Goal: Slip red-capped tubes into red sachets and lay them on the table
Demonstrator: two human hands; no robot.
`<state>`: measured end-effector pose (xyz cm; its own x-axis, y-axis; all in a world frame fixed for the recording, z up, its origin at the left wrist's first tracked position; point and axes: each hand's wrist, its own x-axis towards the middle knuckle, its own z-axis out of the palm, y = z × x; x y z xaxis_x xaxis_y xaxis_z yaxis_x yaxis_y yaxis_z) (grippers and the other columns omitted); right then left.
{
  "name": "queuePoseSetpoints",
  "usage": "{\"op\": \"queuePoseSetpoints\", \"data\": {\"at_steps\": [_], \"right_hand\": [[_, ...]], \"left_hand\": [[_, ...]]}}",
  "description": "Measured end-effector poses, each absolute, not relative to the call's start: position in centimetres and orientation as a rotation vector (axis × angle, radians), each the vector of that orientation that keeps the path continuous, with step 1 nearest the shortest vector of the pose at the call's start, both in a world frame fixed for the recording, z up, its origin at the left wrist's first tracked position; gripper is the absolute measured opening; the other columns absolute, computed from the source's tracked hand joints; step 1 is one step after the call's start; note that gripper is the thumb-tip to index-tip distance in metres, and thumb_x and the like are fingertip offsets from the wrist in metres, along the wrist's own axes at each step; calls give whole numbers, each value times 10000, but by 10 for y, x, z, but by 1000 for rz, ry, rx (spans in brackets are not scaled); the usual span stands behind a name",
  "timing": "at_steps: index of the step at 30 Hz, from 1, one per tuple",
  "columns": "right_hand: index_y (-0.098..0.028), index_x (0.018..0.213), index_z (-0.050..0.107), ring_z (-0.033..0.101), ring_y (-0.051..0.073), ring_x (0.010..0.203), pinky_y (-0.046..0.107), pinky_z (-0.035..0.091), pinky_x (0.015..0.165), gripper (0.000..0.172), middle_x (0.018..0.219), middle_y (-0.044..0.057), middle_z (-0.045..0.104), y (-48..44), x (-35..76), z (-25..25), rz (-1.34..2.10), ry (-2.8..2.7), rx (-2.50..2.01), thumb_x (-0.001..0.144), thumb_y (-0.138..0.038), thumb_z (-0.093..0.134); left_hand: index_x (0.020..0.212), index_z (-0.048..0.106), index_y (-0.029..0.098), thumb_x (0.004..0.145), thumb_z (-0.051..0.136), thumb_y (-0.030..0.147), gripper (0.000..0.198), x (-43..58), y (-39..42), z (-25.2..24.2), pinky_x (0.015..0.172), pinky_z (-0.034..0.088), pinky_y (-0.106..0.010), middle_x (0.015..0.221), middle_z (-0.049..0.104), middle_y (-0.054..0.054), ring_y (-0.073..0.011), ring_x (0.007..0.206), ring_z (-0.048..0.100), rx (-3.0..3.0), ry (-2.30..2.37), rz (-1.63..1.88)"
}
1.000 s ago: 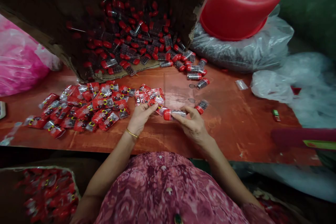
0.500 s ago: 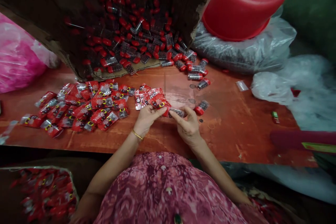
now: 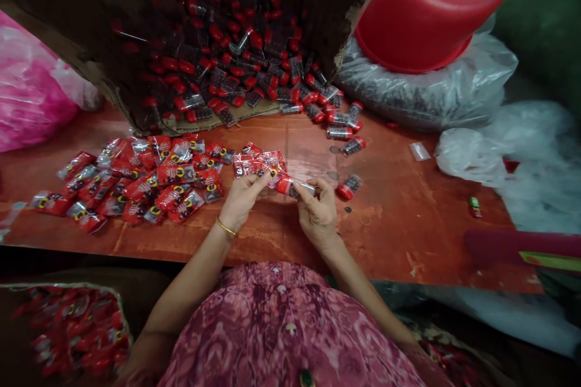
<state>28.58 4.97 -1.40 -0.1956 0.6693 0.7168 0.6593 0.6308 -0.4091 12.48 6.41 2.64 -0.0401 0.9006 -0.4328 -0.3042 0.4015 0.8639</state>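
My left hand (image 3: pixel 241 198) and my right hand (image 3: pixel 316 213) meet over the red table (image 3: pixel 399 217), both pinched on one small red-capped vial (image 3: pixel 293 186) that sits partly inside a clear-and-red packet. The left fingers hold the packet end, the right fingers the vial's clear body. Another loose vial (image 3: pixel 347 187) lies just right of my right hand. A spread of filled red packets (image 3: pixel 145 184) lies to the left of my left hand.
A tipped cardboard box (image 3: pixel 218 42) spills several red-capped vials at the back. A red bucket (image 3: pixel 431 6) rests on a clear plastic bag (image 3: pixel 431 91). A pink bag (image 3: pixel 31 91) sits far left. A container of packets (image 3: pixel 72 332) is at lower left.
The bare vial held between both hands a second ago now sits in a red packet. Both hands have shifted slightly left and up together.
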Motion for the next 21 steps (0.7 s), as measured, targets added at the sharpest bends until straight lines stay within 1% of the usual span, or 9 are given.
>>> {"op": "queuePoseSetpoints", "data": {"at_steps": [3, 6, 10, 13, 15, 17, 19, 21], "right_hand": [[-320, 1229, 524, 534, 168, 868, 302, 498, 676, 465, 989, 67, 477, 46, 284, -16, 106, -1886, -1052, 845, -65, 460], [-316, 1187, 570, 552, 164, 832, 292, 493, 653, 444, 959, 56, 508, 43, 283, -19, 160, -1890, -990, 832, -67, 474], [-311, 1182, 575, 560, 171, 847, 304, 496, 668, 450, 961, 56, 519, 45, 284, -18, 133, -1888, -1003, 822, -59, 479], [-299, 1187, 567, 548, 159, 855, 291, 499, 664, 450, 986, 64, 502, 46, 284, -14, 243, -1913, -955, 826, -47, 473], [-291, 1172, 579, 544, 152, 850, 280, 497, 654, 437, 989, 64, 503, 43, 283, -11, 338, -1948, -896, 827, -48, 469], [-286, 1155, 593, 545, 154, 857, 283, 497, 658, 422, 989, 64, 507, 40, 284, -10, 372, -1970, -869, 822, -55, 470], [-280, 1145, 601, 544, 166, 884, 300, 497, 683, 421, 1000, 68, 508, 39, 287, -12, 345, -1966, -906, 813, -58, 470], [-273, 1140, 607, 536, 179, 897, 316, 493, 695, 423, 1017, 77, 504, 41, 293, -19, 253, -1951, -1008, 804, -56, 467]], "left_hand": [[543, 585, 141, 555, 746, 490, 384, 124, 64, 23, 557, 439, -226, 529, 589, 13, -106, 544, 549, 661, 1267, 1125], [537, 572, 142, 546, 740, 505, 400, 123, 65, 25, 543, 420, -222, 534, 572, 23, -88, 515, 509, 647, 1249, 1131], [565, 583, 143, 521, 743, 530, 422, 121, 65, 28, 591, 433, -236, 577, 590, 14, -98, 554, 520, 639, 1210, 1092], [557, 563, 149, 566, 720, 526, 408, 119, 64, 26, 595, 415, -230, 569, 574, 20, -100, 570, 507, 688, 1232, 1127], [576, 570, 150, 613, 693, 513, 385, 118, 65, 23, 605, 405, -225, 583, 575, 23, -98, 590, 502, 729, 1254, 1180], [590, 577, 147, 629, 686, 499, 370, 118, 66, 22, 622, 401, -221, 600, 579, 25, -95, 610, 502, 758, 1268, 1239], [578, 570, 147, 595, 709, 503, 383, 118, 67, 24, 618, 403, -219, 593, 577, 27, -91, 599, 501, 721, 1274, 1254], [580, 566, 149, 528, 740, 525, 418, 118, 67, 26, 605, 418, -227, 584, 580, 26, -95, 582, 515, 623, 1271, 1209]]}}
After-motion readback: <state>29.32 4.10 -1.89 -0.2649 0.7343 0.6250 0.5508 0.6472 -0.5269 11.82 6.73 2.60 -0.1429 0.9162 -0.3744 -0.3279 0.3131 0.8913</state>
